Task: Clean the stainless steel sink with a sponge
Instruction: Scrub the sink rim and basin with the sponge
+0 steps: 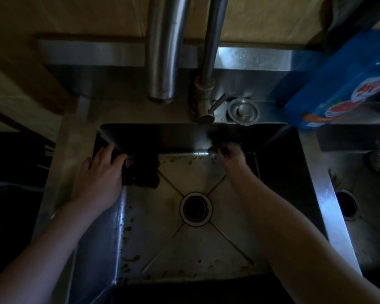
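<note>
Two hands: both reach into the sink [206, 255], toward its far wall.
Left hand [101, 172]: fingers spread and pressed flat on a dark mass at the far left corner of the basin; it presses rather than grips.
Dark mass [143, 172]: just beyond my left fingertips, lying on the sink floor against the left wall; I take it for a cloth or scrubbing pad, but the light is too poor to say which.
Right hand [230, 156]: curled at the foot of the far wall, fingers bunched around something small and dark; I judge this to be the sponge [223, 150], though its outline is lost in shadow.
Drain [196, 209]: nearer to me than both hands, midway between my forearms, open and without a strainer.
Residue [131, 258]: yellowish spots along the floor's left edge beside my left forearm, more along the near edge, and a few between my hands below the far wall.
Faucet [206, 93]: beyond my right hand on the counter ledge, with a round metal cap [242, 110] just to its right.
Blue carton [347, 84]: beyond and to the right of my right hand, at the divider.
Step in hand: scrubbing the far seam, in my judgement.
Good practice: press the sponge firmly into the seam, work in short overlapping strokes from the walls toward the drain, and lift the dark mass so the corner under it is reached.
</note>
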### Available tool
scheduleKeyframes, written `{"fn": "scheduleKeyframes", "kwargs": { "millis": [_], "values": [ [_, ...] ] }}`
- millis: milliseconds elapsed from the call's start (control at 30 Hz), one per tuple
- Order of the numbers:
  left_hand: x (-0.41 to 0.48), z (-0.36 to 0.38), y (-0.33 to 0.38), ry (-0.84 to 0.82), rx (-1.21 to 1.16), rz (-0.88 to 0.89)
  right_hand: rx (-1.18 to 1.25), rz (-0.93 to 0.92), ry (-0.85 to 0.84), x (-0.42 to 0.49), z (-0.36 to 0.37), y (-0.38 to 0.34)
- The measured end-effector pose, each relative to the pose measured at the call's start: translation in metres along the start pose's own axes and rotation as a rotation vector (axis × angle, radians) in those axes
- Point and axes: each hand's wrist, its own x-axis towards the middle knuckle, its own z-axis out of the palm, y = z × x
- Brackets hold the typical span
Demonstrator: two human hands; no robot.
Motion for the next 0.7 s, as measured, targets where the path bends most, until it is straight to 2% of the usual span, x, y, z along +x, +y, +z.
{"fn": "scheduleKeyframes", "kwargs": {
  "millis": [233,400,500,567,633,700],
  "values": [
    [-0.014,-0.004,-0.031,0.036,-0.015,-0.049,0.028,0.203,-0.139,-0.034,0.063,0.103],
    [-0.022,-0.010,-0.054,0.083,0.039,-0.037,-0.071,0.239,-0.256,-0.059,0.103,0.158],
    [-0.022,-0.011,-0.058,0.072,0.041,-0.040,-0.311,0.065,-0.259,-0.062,0.105,0.159],
    [-0.022,-0.009,-0.057,0.061,0.018,-0.038,-0.367,0.045,-0.325,-0.060,0.091,0.144],
    [-0.022,-0.008,-0.055,0.065,0.002,-0.026,-0.480,0.028,-0.306,-0.054,0.078,0.125],
    [-0.023,-0.006,-0.051,0.074,-0.003,-0.012,-0.574,-0.111,-0.277,-0.055,0.056,0.101]
  ]
}}
